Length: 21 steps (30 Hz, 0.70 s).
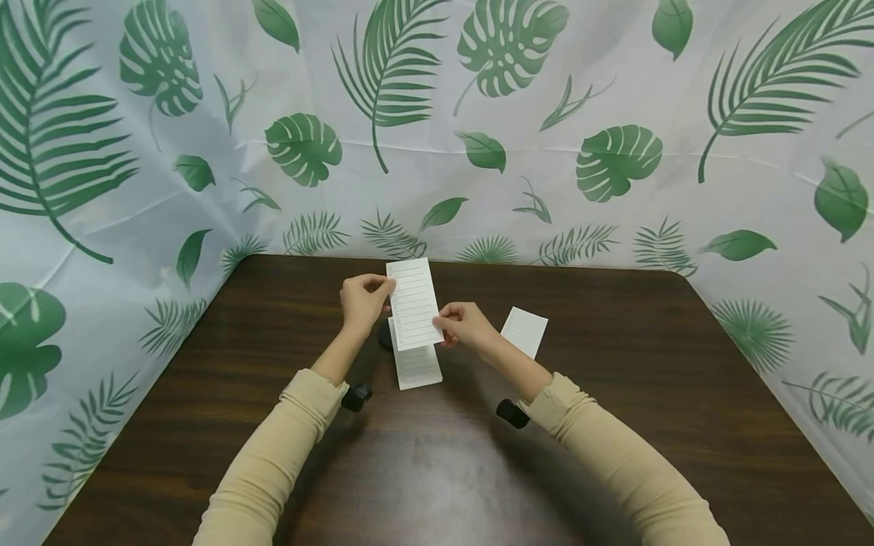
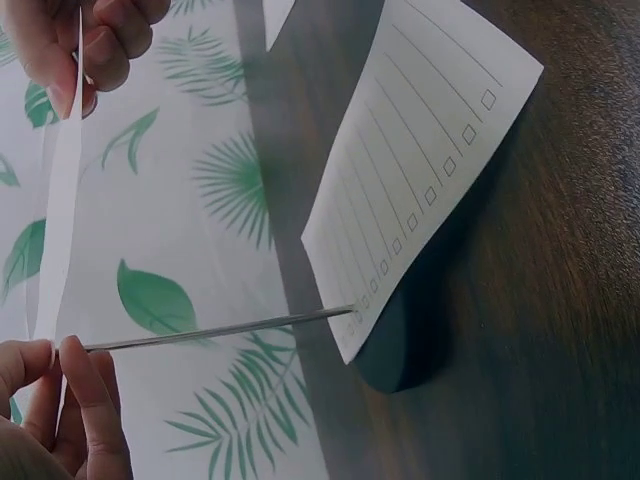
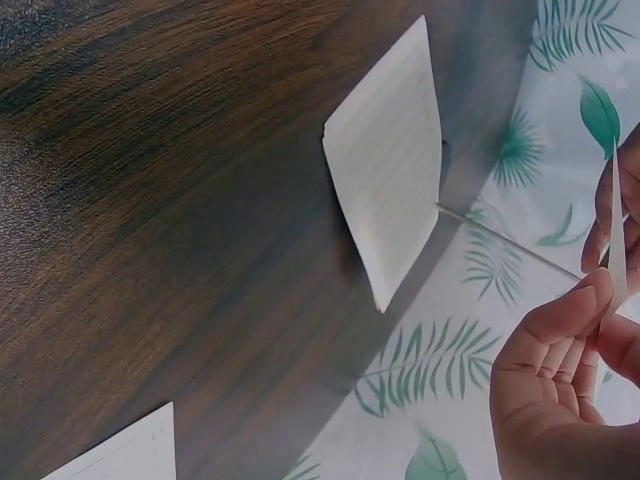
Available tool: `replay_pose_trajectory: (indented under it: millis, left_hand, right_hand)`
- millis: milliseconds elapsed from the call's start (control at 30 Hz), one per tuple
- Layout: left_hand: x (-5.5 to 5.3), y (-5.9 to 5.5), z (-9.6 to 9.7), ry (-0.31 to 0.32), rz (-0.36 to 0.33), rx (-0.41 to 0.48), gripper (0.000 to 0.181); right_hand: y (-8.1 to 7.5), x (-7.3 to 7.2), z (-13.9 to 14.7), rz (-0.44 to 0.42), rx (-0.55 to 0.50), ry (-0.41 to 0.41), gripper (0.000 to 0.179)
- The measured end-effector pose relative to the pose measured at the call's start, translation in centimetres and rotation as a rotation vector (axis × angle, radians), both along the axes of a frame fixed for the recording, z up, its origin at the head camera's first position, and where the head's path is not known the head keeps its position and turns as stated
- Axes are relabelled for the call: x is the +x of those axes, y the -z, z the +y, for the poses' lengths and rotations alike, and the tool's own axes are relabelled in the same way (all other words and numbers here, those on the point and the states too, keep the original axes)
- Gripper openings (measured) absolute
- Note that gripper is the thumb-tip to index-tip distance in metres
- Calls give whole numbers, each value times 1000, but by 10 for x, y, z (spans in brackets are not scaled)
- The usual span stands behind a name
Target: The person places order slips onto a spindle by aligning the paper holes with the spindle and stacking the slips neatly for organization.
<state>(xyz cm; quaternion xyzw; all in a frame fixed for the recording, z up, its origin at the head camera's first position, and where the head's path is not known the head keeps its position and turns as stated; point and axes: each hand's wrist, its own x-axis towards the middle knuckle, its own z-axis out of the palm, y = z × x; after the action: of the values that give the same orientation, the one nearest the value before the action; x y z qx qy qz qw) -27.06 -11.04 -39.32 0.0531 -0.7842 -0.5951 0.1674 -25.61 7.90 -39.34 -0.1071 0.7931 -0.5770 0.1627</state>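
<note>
A lined checklist sheet (image 1: pixel 418 292) with small checkboxes down one side hangs between both hands. My left hand (image 1: pixel 363 305) pinches its left edge between thumb and fingers, while my right hand (image 1: pixel 467 326) pinches the lower right edge. Below it, more lined sheets (image 1: pixel 418 369) sit low on a paper spike, tilted over its black round base (image 1: pixel 385 335). In the left wrist view the thin metal rod (image 2: pixel 220 331) rises from these sheets to the left fingertips at the held sheet. I cannot tell whether its tip goes through that sheet.
More lined paper (image 1: pixel 524 331) lies on the dark wooden table (image 1: pixel 437 470), partly behind the right forearm. Black wrist cameras (image 1: pixel 356 396) sit under both forearms. A leaf-printed curtain (image 1: pixel 423 174) stands along the table's back and sides.
</note>
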Motion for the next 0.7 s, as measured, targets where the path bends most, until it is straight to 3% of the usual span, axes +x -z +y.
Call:
replay_pose_trajectory:
  millis: [400, 567, 700]
  left_hand:
    - [2, 6, 5, -11, -46, 166, 19]
    - [1, 8, 6, -31, -33, 160, 20]
    - [-1, 6, 7, -47, -20, 86, 20]
  right_hand:
    - [4, -6, -1, -26, 17, 8, 16]
    - [7, -6, -2, -50, 33, 23, 15]
    - [8, -7, -2, -65, 38, 27, 15]
